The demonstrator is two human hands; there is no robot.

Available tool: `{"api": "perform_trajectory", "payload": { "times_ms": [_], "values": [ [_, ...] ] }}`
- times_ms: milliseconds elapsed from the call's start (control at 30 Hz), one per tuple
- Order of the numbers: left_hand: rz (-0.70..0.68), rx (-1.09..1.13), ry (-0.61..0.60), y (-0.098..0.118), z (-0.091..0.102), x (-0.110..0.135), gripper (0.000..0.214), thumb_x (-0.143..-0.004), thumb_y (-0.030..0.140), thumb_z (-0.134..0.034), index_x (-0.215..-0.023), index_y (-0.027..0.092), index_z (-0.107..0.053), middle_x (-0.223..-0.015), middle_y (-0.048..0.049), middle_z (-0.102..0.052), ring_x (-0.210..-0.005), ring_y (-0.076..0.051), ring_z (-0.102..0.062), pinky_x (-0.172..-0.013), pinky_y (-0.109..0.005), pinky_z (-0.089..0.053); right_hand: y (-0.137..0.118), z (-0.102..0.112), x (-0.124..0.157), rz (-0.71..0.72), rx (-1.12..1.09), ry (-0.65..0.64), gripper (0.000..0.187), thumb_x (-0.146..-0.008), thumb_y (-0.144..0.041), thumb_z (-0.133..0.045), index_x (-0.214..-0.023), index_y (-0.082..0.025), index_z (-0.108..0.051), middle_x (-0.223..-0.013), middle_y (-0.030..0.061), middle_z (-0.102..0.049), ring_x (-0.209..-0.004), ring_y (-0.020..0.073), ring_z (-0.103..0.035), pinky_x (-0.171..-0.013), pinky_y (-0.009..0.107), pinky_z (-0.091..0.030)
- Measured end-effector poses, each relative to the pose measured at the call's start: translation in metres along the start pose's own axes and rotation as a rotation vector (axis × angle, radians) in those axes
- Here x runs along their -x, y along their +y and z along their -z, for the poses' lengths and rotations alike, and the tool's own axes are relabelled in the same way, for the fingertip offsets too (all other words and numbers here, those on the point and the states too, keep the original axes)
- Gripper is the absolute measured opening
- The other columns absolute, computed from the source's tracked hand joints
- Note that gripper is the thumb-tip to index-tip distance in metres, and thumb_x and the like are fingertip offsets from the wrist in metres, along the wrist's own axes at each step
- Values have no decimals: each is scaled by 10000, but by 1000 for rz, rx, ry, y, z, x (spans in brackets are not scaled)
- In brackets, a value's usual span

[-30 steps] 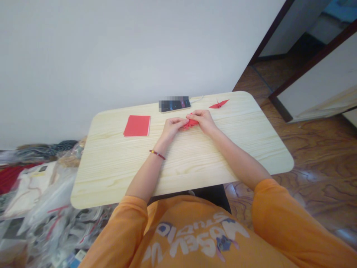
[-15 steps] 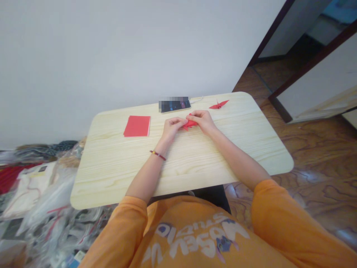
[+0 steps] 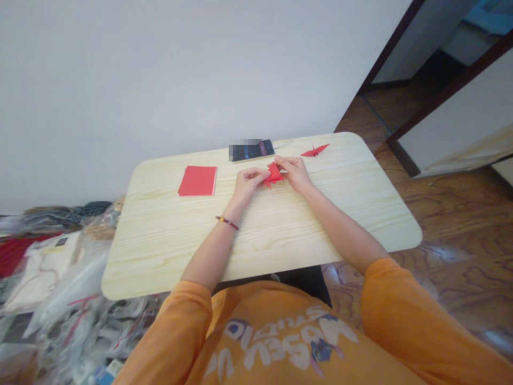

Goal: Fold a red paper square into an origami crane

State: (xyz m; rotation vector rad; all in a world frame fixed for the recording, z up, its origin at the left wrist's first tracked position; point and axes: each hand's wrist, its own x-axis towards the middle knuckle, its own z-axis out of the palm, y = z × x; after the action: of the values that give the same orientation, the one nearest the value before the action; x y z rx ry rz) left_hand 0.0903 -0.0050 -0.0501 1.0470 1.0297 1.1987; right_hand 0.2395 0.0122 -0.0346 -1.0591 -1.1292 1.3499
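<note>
On my feed, 1 red paper fold (image 3: 273, 175) sits pinched between 2 hands, both closed on it: left hand (image 3: 248, 184), right hand (image 3: 294, 174). Its long axis slants far-right, centred between them above the bench (image 3: 168, 251).

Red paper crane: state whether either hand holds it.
No, the crane lies apart; the left hand and right hand pinch folded red paper.

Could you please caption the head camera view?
The left hand and right hand hold folded red paper on a wooden table near a red paper crane.
</note>
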Motion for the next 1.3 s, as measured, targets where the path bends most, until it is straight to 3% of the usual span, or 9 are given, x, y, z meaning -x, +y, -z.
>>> {"api": "perform_trajectory", "payload": {
  "times_ms": [200, 300, 433, 567, 700, 800, 967, 1300],
  "values": [
    [-74, -86, -15, 2, 3, 0, 320, -566, 436, -832, -659, 151, -717, -661, -36, -702, -592, -123, -609, -626, -258, -487, 0, -1, 1, 28, 94, -11, 235, -525, -348, -795, -598, -168, -663, -581, 0, -636, -523, 98, -502, -473, 221, -371],
    [-78, -109, -29, 3, 4, 0, 330, -569, 452, -828, -657, 154, -719, -665, -42, -707, -596, -132, -610, -622, -266, -490, 0, 0, 1, 45, 157, -5, 189, -600, -340, -728, -609, -159, -677, -582, 7, -636, -524, 99, -493, -471, 223, -360],
    [-69, -109, -43, 2, 6, -1, 322, -569, 446, -829, -653, 155, -719, -662, -39, -704, -591, -130, -604, -616, -264, -483, 1, 4, -1, 56, 157, -15, 274, -704, -405, -639, -614, -149, -682, -557, 12, -619, -484, 91, -455, -436, 221, -310],
    [-66, -107, -21, 3, 7, -2, 338, -561, 458, -830, -657, 153, -722, -663, -42, -707, -592, -127, -606, -616, -257, -483, 1, 3, 0, 72, 148, -37, 319, -689, -463, -679, -642, -147, -689, -530, 4, -596, -442, 77, -413, -417, 224, -271],
    [-69, -116, -15, 3, 8, -2, 364, -570, 470, -827, -718, 151, -730, -707, -57, -726, -613, -138, -631, -628, -261, -498, 2, 0, 1, 95, 164, -28, 266, -573, -399, -787, -643, -169, -675, -619, 12, -651, -559, 114, -536, -517, 238, -408],
    [-64, -98, 1, 2, 8, -2, 350, -586, 448, -822, -755, 156, -731, -729, -59, -730, -638, -146, -651, -656, -268, -510, 3, 0, 0, 135, 181, -20, 230, -583, -367, -790, -625, -182, -661, -671, 19, -668, -636, 138, -586, -631, 275, -478],
    [-52, -116, 39, 4, 7, -2, 268, -602, 390, -801, -716, 161, -722, -720, -45, -722, -653, -149, -650, -667, -272, -513, 5, 1, -1, 167, 243, -16, 180, -599, -310, -787, -626, -182, -664, -671, 14, -665, -652, 145, -593, -703, 303, -493],
    [23, 3, 9, 1, 5, -2, 237, -586, 302, -780, -762, 149, -746, -772, -52, -744, -672, -145, -664, -679, -278, -544, 5, 0, -1, 75, 55, 15, 197, -578, -324, -782, -625, -188, -647, -625, -11, -632, -600, 123, -562, -632, 277, -477]
  ]
}}
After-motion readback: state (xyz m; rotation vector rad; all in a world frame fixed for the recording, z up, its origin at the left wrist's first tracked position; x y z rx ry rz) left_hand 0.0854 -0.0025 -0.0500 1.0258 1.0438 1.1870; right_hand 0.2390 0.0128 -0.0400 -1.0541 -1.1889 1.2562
